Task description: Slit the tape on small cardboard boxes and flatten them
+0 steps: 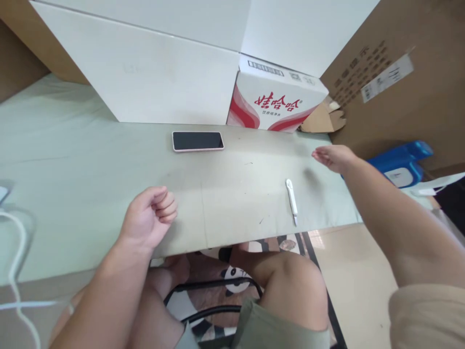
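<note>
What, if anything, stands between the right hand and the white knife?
Nothing visible does. Between the right hand and the white knife, only the pale cloth shows, with a soft shadow on it.

My left hand [152, 215] curled in loose fist, fingers folded toward palm, thumb lying along top, knuckles turned inward. Left wrist [137, 242] nearly straight, bare left forearm [109, 295] slanting up and inward from lower left. My right hand [334, 157] reaches farther forward, well apart from left, fingers together, slightly bent, tips pointing inward; whether thumb meets them, I cannot tell. Bare right forearm [388, 208] stretches diagonally from lower right.
</note>
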Demonstrator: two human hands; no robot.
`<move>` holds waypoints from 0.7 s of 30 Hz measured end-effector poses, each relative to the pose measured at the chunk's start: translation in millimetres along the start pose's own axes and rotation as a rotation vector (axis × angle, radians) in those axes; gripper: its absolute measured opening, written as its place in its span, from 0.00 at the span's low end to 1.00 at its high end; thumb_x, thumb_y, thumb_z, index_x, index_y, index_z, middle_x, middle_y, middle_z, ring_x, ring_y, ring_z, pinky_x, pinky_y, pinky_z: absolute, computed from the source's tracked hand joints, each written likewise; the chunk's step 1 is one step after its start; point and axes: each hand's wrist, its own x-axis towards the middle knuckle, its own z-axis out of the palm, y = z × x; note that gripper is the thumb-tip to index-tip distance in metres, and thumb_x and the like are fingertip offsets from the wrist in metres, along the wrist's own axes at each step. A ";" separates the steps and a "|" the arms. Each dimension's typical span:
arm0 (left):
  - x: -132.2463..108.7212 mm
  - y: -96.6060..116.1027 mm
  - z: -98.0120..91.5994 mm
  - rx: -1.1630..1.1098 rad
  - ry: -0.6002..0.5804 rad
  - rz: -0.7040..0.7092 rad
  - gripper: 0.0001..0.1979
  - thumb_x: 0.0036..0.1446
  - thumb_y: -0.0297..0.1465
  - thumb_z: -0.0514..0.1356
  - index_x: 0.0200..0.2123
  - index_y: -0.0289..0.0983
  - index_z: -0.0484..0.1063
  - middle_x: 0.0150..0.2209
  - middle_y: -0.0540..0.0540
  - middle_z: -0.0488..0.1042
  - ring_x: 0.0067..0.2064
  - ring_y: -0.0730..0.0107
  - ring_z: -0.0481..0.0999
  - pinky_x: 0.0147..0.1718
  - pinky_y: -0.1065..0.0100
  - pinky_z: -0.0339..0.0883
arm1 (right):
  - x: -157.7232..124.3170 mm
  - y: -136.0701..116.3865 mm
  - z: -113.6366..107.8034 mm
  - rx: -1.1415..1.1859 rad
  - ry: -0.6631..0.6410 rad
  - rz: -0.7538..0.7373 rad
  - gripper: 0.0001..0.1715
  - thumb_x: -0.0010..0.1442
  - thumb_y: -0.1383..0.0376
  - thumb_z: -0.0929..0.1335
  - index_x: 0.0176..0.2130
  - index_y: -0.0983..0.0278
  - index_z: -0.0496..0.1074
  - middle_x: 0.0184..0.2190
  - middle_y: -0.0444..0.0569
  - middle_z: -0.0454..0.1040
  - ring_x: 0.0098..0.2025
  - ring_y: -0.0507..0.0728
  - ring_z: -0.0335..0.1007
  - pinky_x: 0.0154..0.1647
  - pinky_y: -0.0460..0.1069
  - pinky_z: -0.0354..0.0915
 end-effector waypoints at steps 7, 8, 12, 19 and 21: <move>-4.2 -19.7 3.6 0.206 -0.038 0.063 0.24 0.54 0.29 0.57 0.14 0.40 0.45 0.15 0.56 0.39 0.13 0.82 0.44 0.11 0.76 0.42 | -202.5 20.5 53.4 -0.079 -0.393 0.230 0.07 0.58 0.64 0.77 0.32 0.64 0.78 0.24 0.47 0.79 0.25 0.53 0.77 0.27 0.47 0.75; -6.2 -25.4 7.7 0.221 -0.037 0.064 0.25 0.55 0.29 0.57 0.13 0.40 0.45 0.14 0.56 0.39 0.12 0.82 0.43 0.11 0.76 0.40 | -244.7 27.7 67.2 -0.087 -0.518 0.237 0.07 0.58 0.62 0.77 0.33 0.62 0.79 0.24 0.47 0.79 0.26 0.55 0.78 0.28 0.49 0.75; -18.5 -48.9 25.1 0.351 -0.065 0.185 0.26 0.60 0.26 0.54 0.14 0.41 0.45 0.13 0.57 0.39 0.13 0.83 0.41 0.13 0.75 0.35 | -403.2 60.1 127.9 -0.331 -1.359 -0.312 0.07 0.65 0.68 0.69 0.39 0.63 0.79 0.40 0.49 0.84 0.41 0.55 0.81 0.46 0.50 0.73; -59.2 -76.7 12.5 0.483 -0.078 0.292 0.29 0.63 0.31 0.60 0.17 0.40 0.45 0.15 0.57 0.41 0.15 0.85 0.40 0.15 0.74 0.33 | -517.5 104.0 139.7 -0.804 -1.751 -0.539 0.15 0.71 0.54 0.67 0.48 0.61 0.78 0.49 0.50 0.83 0.48 0.58 0.80 0.30 0.50 0.62; -75.0 -83.7 -0.4 0.497 -0.077 0.280 0.27 0.64 0.27 0.56 0.17 0.41 0.45 0.15 0.57 0.41 0.14 0.84 0.41 0.15 0.74 0.34 | -522.2 111.2 128.2 -0.854 -1.715 -0.503 0.16 0.70 0.54 0.69 0.49 0.62 0.78 0.48 0.52 0.83 0.47 0.60 0.81 0.31 0.50 0.63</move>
